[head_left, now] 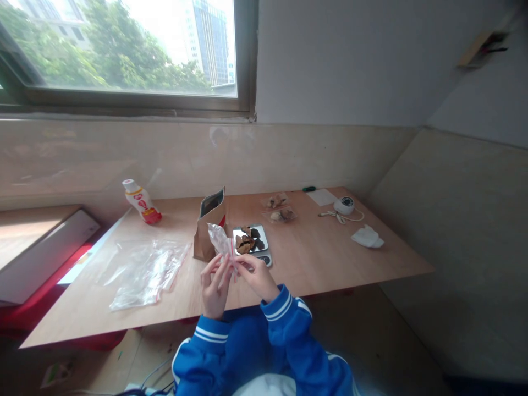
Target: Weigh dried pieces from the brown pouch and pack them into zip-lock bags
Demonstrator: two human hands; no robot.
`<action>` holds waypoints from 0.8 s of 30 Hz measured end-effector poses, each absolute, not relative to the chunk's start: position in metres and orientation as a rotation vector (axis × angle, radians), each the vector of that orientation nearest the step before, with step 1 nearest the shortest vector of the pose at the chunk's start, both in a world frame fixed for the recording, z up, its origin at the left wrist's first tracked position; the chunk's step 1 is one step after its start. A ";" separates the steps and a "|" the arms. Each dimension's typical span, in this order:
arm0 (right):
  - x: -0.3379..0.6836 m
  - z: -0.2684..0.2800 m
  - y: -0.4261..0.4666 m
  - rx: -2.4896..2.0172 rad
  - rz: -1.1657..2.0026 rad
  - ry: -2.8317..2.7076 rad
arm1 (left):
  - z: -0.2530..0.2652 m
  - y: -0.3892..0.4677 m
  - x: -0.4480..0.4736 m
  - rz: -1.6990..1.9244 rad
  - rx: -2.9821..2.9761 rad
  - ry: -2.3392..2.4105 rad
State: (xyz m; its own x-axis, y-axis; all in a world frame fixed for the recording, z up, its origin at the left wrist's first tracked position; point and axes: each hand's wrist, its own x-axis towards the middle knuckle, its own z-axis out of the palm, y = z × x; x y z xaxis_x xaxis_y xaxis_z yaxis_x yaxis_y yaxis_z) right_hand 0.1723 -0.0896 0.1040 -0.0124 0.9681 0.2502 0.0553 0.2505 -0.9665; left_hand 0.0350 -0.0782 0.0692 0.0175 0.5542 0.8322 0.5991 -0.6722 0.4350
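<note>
Between my hands is a small clear zip bag [220, 238] with a red seal line, held up over the table's front part. My left hand [215, 283] pinches one side of its mouth, and my right hand [254, 273] pinches the other. Just beyond them sits a small digital scale [266, 254], partly covered by my right hand. Brown and dark dried pieces [247, 241] lie on its metal plate. To the left of the scale stands an open brown paper pouch [205, 234] with a silvery lining; the clear bag overlaps its right side.
Several flat clear bags [142, 275] lie on the table [313, 264] at left, near a white-and-red bottle [143, 203]. Two filled clear bags [282, 214] lie behind the scale. Farther right are a white round device [344, 205] with a cable, paper [322, 197] and crumpled tissue [368, 236].
</note>
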 end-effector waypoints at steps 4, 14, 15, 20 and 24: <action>0.172 0.101 -0.087 -1.172 0.921 -1.399 | 0.058 -0.072 0.034 -1.680 -2.269 -1.262; 0.202 0.086 -0.068 -1.330 0.794 -1.145 | 0.023 -0.051 0.038 -1.906 -1.941 -1.495; 0.209 0.086 -0.066 -1.327 0.793 -1.114 | 0.019 -0.048 0.036 -1.944 -1.886 -1.507; 0.235 0.079 -0.054 -1.415 0.659 -1.183 | 0.009 -0.042 0.032 -2.031 -1.745 -1.562; 0.231 0.058 -0.044 -1.645 0.391 -1.430 | 0.010 -0.040 0.032 -2.004 -1.808 -1.542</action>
